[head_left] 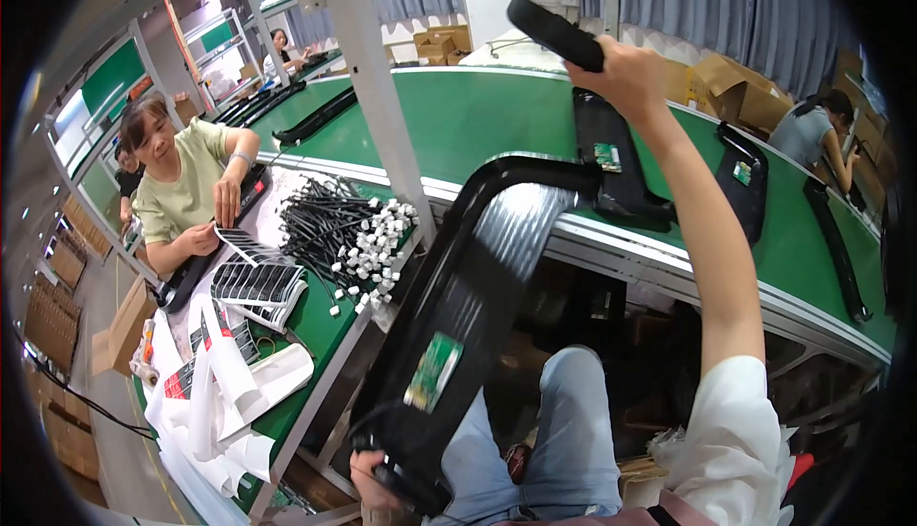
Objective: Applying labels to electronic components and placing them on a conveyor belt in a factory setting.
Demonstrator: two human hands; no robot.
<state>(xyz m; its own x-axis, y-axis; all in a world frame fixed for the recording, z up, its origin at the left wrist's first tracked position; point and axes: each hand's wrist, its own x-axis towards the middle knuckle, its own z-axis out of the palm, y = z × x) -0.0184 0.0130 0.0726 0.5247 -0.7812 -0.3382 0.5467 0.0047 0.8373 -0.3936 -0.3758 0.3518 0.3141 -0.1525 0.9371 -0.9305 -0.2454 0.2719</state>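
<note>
A large glossy black plastic housing (478, 278) with a curved rim stands tilted in front of me. My left hand (374, 481) is closed round its lower end. A small green circuit board (435, 371) sits on the housing's inner face, and a thin dark cable runs near my left hand. My right arm reaches up and forward over the conveyor. At its end my right hand (626, 77) grips a long black plastic piece (554, 34), whose far end points up and left. Below that hand, another black housing with a circuit board (607, 158) lies on the belt.
A green conveyor belt (458, 120) carries more black housings (740, 182). On the left bench are a heap of black cables with white connectors (353, 239) and white label sheets (229, 383). A co-worker (181, 172) handles labels there. A white post (382, 86) rises beside the belt.
</note>
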